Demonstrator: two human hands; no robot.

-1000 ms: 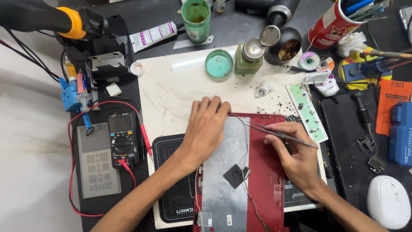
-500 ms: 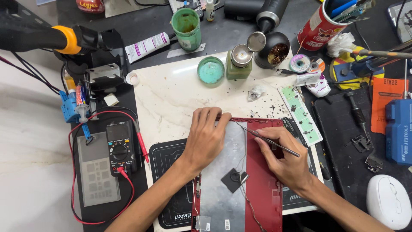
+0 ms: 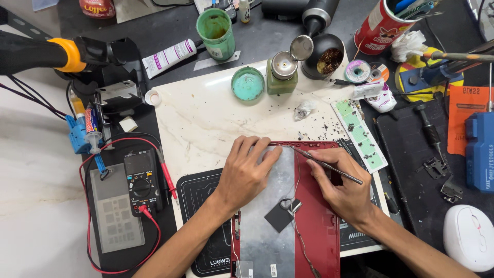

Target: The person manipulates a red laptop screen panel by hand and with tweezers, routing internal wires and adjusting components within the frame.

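My left hand (image 3: 246, 172) lies flat, fingers spread, pressing the red panel (image 3: 314, 226) at its grey foil sheet (image 3: 267, 226). My right hand (image 3: 346, 188) is pinched shut on thin tweezers (image 3: 325, 164), tip touching the panel's top edge. The panel lies on the marble slab (image 3: 206, 128), near edge of the surface. A multimeter (image 3: 141, 180) sits well left.

Dark workbench (image 3: 267, 41), cluttered throughout. At centre, pale marble-patterned slab (image 3: 206, 118), flecked with dark debris and bearing red device shell (image 3: 319, 226), round green lid (image 3: 247, 83), green capped bottle (image 3: 282, 72). Left of slab: black multimeter (image 3: 140, 181) with red leads, grey stencil plate (image 3: 116, 208). Right: black mat (image 3: 411, 154) with screwdriver (image 3: 429, 131), white mouse (image 3: 469, 237). Rear: green cup (image 3: 215, 27), white tube (image 3: 169, 57).
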